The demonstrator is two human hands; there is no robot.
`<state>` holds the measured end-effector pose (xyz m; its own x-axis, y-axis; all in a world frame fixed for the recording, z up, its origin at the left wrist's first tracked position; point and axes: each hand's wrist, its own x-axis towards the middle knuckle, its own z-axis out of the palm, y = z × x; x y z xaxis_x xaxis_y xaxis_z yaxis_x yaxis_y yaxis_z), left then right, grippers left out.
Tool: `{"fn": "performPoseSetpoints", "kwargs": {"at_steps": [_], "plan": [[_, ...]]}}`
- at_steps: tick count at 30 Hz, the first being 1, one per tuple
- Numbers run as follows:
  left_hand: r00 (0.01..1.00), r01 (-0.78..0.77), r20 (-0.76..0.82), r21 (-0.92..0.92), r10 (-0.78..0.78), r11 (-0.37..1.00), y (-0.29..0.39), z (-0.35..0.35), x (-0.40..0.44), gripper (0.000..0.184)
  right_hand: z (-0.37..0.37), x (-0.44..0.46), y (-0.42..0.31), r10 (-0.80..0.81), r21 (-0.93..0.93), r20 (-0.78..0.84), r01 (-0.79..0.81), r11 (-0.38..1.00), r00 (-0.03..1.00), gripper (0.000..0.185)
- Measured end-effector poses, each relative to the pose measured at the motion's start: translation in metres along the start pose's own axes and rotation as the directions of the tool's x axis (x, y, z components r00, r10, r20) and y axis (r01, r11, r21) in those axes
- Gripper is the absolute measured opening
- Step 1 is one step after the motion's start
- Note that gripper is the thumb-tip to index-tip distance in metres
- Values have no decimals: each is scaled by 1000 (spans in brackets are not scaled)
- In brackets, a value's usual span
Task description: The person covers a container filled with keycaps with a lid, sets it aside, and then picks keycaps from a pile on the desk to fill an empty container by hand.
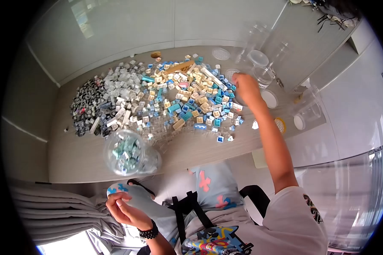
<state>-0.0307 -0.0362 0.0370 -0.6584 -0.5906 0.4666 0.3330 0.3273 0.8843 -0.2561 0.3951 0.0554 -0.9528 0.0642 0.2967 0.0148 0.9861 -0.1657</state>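
Keyboard keycaps lie in a wide heap on the table. Cream and blue keycaps (204,95) fill its right part, whitish translucent ones (125,78) its middle, and dark grey ones (89,100) its left. My right hand (246,87) is at the heap's right edge, above a round clear lid, fingers curled together; anything in them is hidden. My left hand (127,210) hovers over my lap below the table edge, fingers curled and thumb close to them; I cannot make out anything held. Nearest to it, a clear plastic jar (147,159) contains teal and pale keycaps.
Clear jars (263,76) stand at the right back, with another clear jar (312,106) further right. A white lid (269,98) and a yellow-rimmed lid (279,124) lie near my right forearm. Grey cabinet panels (127,29) rise behind the table (187,151).
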Motion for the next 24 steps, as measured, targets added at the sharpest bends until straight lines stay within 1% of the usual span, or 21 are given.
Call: {"fn": "performPoseSetpoints", "kwargs": {"at_steps": [1, 3, 4, 5, 6, 7, 8, 9, 10, 11, 13, 14, 15, 16, 17, 19, 20, 21, 23, 24], "plan": [[1000, -10, 19, -7, 10, 1000, 0, -6, -2, 19, -1, -2, 1, -7, 3, 3, 7, 1000, 1000, 20], [999, -38, 24, -17, 39, 999, 7, -8, -3, 17, -3, 1, 1, -54, 115, -240, 84, 990, 969, 19], [999, -40, 30, -10, 40, 999, 10, -11, -5, 17, -7, 5, 4, -141, 242, -332, 229, 943, 933, 18], [997, -15, 70, -25, 17, 1000, 9, -22, -10, 19, -6, 3, 5, -153, 246, -330, 241, 939, 931, 18], [997, -25, 73, -47, 29, 999, 12, -23, -13, 19, -20, -2, -8, 14, 526, -287, 145, 838, 958, 19], [996, -34, 79, -67, 40, 997, 18, -21, -14, 20, -39, -10, -26, 162, 756, -188, 37, 653, 969, 20], [999, -41, 31, -42, 43, 998, 27, -14, -19, 15, -60, -22, -42, 186, 910, -66, -17, 415, 980, 23], [998, -46, 48, -52, 48, 998, 31, -14, -22, 14, -78, -33, -58, 165, 913, -63, -10, 408, 984, 23], [995, -52, 75, -98, 59, 994, 37, -12, -25, 14, -95, -45, -73, 83, 992, 20, -30, 124, 996, 25], [993, -49, 97, -137, 63, 989, 44, -10, -29, 14, -106, -59, -87, -25, 982, 93, -96, -165, 995, 27], [952, -256, 140, -118, 271, 959, 54, -2, -27, 16, -114, -87, -117, -173, 886, 189, -244, -395, 967, 33], [938, -301, 138, -128, 318, 945, 61, 0, -24, 19, -117, -100, -134, -223, 875, 205, -281, -395, 953, 33], [952, -281, 68, -182, 297, 942, 63, 5, -18, 17, -119, -112, -149, -277, 835, 224, -330, -439, 935, 34], [934, -346, 42, -133, 354, 929, 63, 9, -6, 24, -120, -115, -162, -330, 794, 240, -380, -474, 913, 35], [940, -333, 30, -134, 340, 933, 61, 13, 5, 33, -120, -115, -174, -363, 782, 248, -407, -473, 898, 35], [939, -333, 43, -128, 340, 934, 52, 24, 36, 46, -121, -111, -188, -464, 782, 183, -415, -466, 867, 34], [934, -332, 93, -129, 344, 934, 51, 27, 50, 51, -123, -108, -196, -477, 774, 224, -453, -442, 850, 33], [934, -294, 160, -166, 320, 941, 52, 30, 61, 61, -121, -104, -202, -483, 772, 228, -459, -439, 845, 33], [899, -260, 279, -279, 338, 924, 53, 39, 81, 74, -119, -92, -213, -576, 735, 272, -553, -393, 771, 34], [871, -263, 346, -269, 348, 926, 54, 41, 88, 84, -121, -89, -218, -569, 717, 320, -587, -377, 757, 36]]}}
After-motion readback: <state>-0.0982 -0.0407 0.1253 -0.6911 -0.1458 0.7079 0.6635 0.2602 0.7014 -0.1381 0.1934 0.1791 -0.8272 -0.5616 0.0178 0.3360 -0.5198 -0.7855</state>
